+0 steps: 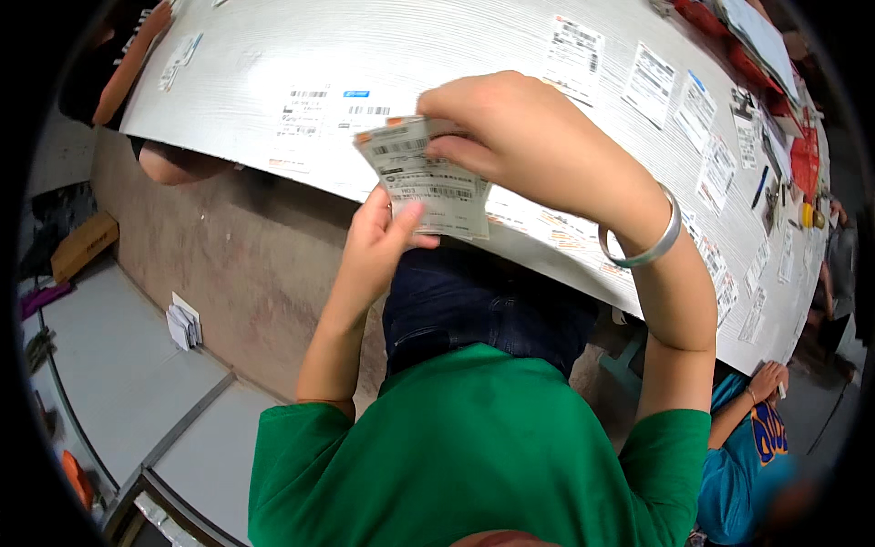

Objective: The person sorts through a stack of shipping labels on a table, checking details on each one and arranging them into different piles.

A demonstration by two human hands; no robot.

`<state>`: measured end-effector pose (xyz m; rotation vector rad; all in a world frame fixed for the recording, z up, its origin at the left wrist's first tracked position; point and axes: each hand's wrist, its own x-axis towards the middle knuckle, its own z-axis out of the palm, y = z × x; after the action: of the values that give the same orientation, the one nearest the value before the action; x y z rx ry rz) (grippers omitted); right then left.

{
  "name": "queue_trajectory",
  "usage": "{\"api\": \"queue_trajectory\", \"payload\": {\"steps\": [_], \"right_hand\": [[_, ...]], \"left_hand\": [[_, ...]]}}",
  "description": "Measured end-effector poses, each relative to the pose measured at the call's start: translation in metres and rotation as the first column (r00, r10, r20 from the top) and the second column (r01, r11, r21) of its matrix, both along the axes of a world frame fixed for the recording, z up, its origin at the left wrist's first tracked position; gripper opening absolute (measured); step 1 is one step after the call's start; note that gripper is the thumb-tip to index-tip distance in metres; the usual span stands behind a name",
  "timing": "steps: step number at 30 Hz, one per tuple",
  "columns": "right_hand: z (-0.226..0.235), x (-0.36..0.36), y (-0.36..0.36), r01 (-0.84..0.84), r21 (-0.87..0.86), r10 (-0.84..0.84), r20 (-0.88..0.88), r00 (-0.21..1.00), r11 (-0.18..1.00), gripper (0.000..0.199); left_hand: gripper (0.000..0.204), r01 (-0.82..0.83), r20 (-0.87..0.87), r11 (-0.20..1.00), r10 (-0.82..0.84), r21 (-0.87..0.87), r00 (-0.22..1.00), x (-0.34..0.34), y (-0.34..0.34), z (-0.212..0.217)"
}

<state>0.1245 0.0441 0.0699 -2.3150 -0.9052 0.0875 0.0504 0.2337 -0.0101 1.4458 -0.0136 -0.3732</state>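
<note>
Between my hands is a small stack of printed shipping labels (pixel 437 202), held over the table's near edge and tilted toward me. My left hand (pixel 383 235) grips the stack from below, its thumb lying across the front. At the upper edge, my right hand (pixel 478 123) is closed with its fingers at the top label; whether it has a single sheet cannot be seen. A metal bangle (pixel 652 239) circles my right wrist. Just beyond the stack, two labels lie flat on the table, a white label (pixel 303 123) and one with a blue strip (pixel 363 108).
More labels (pixel 649 84) lie in spaced piles across the white table (pixel 437 46), and others (pixel 570 230) sit under my right forearm. A pen (pixel 760 185) and red items (pixel 806 159) are at the right. Other people sit at the far left and lower right.
</note>
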Motion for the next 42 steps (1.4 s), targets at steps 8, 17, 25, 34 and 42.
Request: {"api": "queue_trajectory", "payload": {"steps": [8, 17, 25, 34, 42], "right_hand": [[0.028, -0.049, -0.058, 0.245, 0.177, -0.287, 0.273, 0.918, 0.953, 0.018], [0.026, -0.118, -0.117, 0.329, 0.449, -0.375, 0.015, 0.927, 0.831, 0.017], [0.016, -0.171, -0.139, 0.337, 0.63, -0.3, -0.169, 0.939, 0.7, 0.017], [0.03, -0.16, -0.172, 0.044, 0.926, 0.008, -0.051, 0.999, 0.375, 0.017], [-0.084, -0.11, -0.201, 0.694, -0.319, -0.704, 0.106, 0.702, 0.645, 0.021]], "left_hand": [[0.023, -0.17, 0.037, 0.981, 0.174, -0.093, 0.984, 0.01, -0.009, 0.002], [0.027, -0.215, 0.008, 0.973, 0.216, -0.083, 0.976, 0.005, -0.047, 0.019], [0.024, -0.108, -0.005, 0.991, 0.108, -0.072, 0.994, -0.008, -0.075, 0.001], [0.027, -0.029, -0.067, 0.998, 0.025, -0.061, 0.997, -0.005, -0.098, -0.007], [0.026, -0.049, -0.052, 0.999, 0.049, 0.005, 0.997, -0.016, -0.102, -0.01]]}}
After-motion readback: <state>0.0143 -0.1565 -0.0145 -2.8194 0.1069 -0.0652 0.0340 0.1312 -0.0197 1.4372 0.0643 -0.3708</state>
